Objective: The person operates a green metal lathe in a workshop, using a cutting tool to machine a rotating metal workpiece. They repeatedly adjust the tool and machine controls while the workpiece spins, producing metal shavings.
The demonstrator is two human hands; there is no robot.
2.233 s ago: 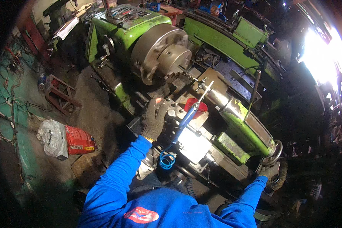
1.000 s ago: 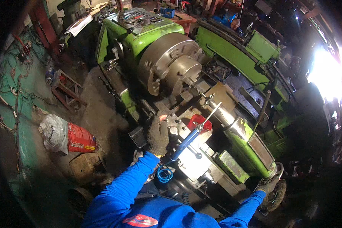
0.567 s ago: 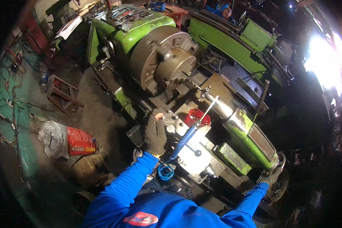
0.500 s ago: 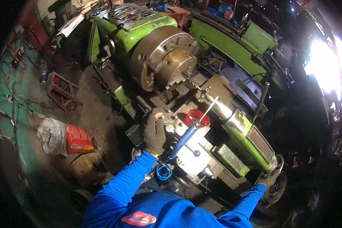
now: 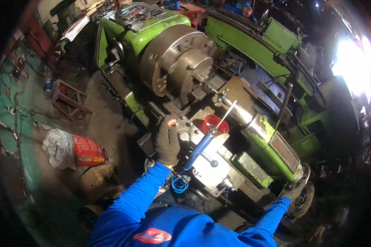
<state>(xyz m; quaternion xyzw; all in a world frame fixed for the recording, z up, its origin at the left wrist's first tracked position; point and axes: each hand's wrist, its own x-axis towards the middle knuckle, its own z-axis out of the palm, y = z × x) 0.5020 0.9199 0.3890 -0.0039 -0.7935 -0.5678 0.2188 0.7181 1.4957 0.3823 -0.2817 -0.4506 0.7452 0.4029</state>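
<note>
My left hand (image 5: pixel 167 142), in a dark knit glove, rests on the lathe carriage beside the bolted tool post (image 5: pixel 186 128). Its fingers are bent over something I cannot make out; a reddish tip shows there. My right hand (image 5: pixel 292 192), also gloved, grips the handwheel (image 5: pixel 304 201) at the end of the green tailstock (image 5: pixel 272 150). A drill bit (image 5: pixel 212 89) points from the tailstock quill to a round metal workpiece (image 5: pixel 193 66) in the big chuck (image 5: pixel 163 53). A blue air blow gun (image 5: pixel 200 151) with a thin nozzle lies across the carriage.
A red container (image 5: pixel 213 123) stands behind the blow gun. Coiled blue hose (image 5: pixel 179 185) hangs near my body. Tools lie on the green headstock (image 5: pixel 132 31). At left are a red bag (image 5: pixel 88 150) and a metal stand (image 5: pixel 70 101). Another green machine (image 5: pixel 243 35) stands behind.
The chuck's face is at a different angle, and its edges are blurred, so it is turning. Both hands keep their places. The whole view has shifted slightly.
</note>
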